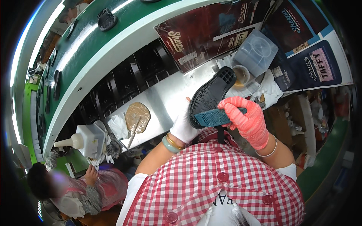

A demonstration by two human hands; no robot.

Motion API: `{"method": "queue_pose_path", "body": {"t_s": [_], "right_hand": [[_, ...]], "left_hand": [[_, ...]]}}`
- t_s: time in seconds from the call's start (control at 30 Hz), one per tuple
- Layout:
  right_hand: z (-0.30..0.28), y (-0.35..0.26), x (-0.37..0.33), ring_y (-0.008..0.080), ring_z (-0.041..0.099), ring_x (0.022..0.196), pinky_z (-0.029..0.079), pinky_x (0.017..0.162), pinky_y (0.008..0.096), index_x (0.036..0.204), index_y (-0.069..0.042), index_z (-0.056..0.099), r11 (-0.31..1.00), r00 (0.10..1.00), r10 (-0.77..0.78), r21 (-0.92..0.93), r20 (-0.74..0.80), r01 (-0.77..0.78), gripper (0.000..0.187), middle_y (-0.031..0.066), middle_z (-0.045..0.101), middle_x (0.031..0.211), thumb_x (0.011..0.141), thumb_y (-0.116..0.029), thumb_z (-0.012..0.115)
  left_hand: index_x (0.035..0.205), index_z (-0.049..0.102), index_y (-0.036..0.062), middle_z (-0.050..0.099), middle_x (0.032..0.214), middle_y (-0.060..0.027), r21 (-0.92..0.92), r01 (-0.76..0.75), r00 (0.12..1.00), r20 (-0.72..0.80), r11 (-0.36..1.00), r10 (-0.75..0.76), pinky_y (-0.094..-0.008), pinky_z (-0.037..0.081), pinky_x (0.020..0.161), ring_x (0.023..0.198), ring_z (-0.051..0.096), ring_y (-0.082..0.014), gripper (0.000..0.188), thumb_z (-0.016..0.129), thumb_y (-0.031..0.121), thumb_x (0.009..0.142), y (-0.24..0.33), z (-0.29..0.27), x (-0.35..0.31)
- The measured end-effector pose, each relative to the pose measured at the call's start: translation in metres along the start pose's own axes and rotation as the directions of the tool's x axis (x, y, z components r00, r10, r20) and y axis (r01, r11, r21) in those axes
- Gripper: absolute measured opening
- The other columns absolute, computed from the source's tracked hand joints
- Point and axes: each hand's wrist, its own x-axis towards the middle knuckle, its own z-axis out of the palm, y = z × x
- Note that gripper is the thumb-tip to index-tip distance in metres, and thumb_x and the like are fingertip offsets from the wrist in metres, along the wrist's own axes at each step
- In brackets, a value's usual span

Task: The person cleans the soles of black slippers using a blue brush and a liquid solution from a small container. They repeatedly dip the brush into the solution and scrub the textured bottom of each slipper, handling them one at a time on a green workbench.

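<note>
My left hand (pixel 183 126), in a white glove, grips the left edge of a black shoe sole (pixel 205 96). The sole is tilted in front of my chest, its inner face towards me, with an open grid of cells at the far end. My right hand (pixel 247 118), in a pink knit glove, pinches a flat blue-green brush (pixel 213 117) with a dotted surface. This brush lies across the near end of the sole. Whether its face touches the sole is hard to tell.
Beyond the sole, a clear plastic cup (pixel 241 75) with amber liquid stands beside a translucent tub (pixel 256 51). A brown disc (pixel 137 117) and a white squeeze bottle (pixel 88 140) are to the left. Soles ride a green conveyor (pixel 81 49). Another person (pixel 86 188) sits at lower left.
</note>
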Motion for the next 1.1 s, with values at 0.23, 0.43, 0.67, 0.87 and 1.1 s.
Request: {"method": "queue_pose_path", "body": {"t_s": [0.23,0.43,0.67,0.87,1.1], "right_hand": [[-0.007,-0.025,0.02,0.0064,0.059,0.058,0.043,0.046,0.018,0.104,-0.001,0.061,0.968,0.943,0.236,-0.145,0.235,-0.206,0.03,0.0039,0.063,0.078,0.089,-0.026,0.056],[-0.004,-0.027,0.034,0.0069,0.056,0.051,0.042,0.045,0.0193,0.1,-0.002,0.062,0.948,0.904,0.283,-0.239,0.321,-0.211,0.026,0.0044,0.061,0.07,0.085,-0.024,0.061],[-0.009,-0.027,0.04,0.007,0.055,0.049,0.041,0.047,0.0209,0.095,-0.002,0.065,0.943,0.899,0.285,-0.265,0.332,-0.201,0.026,0.0043,0.063,0.071,0.081,-0.023,0.064],[-0.025,-0.022,0.04,0.0058,0.056,0.052,0.039,0.044,0.0171,0.094,-0.006,0.067,0.929,0.884,0.3,-0.321,0.358,-0.186,0.024,0.0,0.062,0.076,0.081,-0.026,0.063],[-0.038,-0.029,0.034,0.0066,0.056,0.052,0.039,0.045,0.0189,0.092,-0.008,0.068,0.902,0.887,0.319,-0.393,0.335,-0.176,0.022,0.0008,0.064,0.075,0.08,-0.025,0.062]], "left_hand": [[0.124,0.046,0.0071,0.062,0.098,-0.0191,0.066,0.175,0.966,0.179,0.982,-0.184,-0.0315,0.052,0.049,0.066,0.064,-0.0312,0.063,0.025,0.058,0.092,0.002,-0.027,0.009],[0.119,0.047,0.0027,0.062,0.086,-0.0191,0.285,0.175,0.974,0.09,0.942,-0.208,-0.0258,0.046,0.037,0.05,0.06,-0.0241,0.043,0.032,0.035,0.095,0.008,-0.017,0.005],[0.114,0.05,-0.0014,0.063,0.081,-0.0189,0.242,0.293,0.946,0.065,0.925,-0.317,-0.0274,0.043,0.034,0.045,0.057,-0.0234,0.05,0.029,0.04,0.094,0.015,-0.025,0.011],[0.112,0.052,-0.0037,0.063,0.08,-0.0208,0.191,0.407,0.903,0.06,0.893,-0.425,-0.0307,0.044,0.037,0.046,0.057,-0.0272,0.058,0.029,0.047,0.094,0.016,-0.041,0.021],[0.109,0.053,-0.0063,0.063,0.076,-0.0229,0.2,0.411,0.905,0.028,0.89,-0.424,-0.0331,0.043,0.033,0.042,0.055,-0.0296,0.061,0.032,0.048,0.093,0.02,-0.037,0.02]]}}
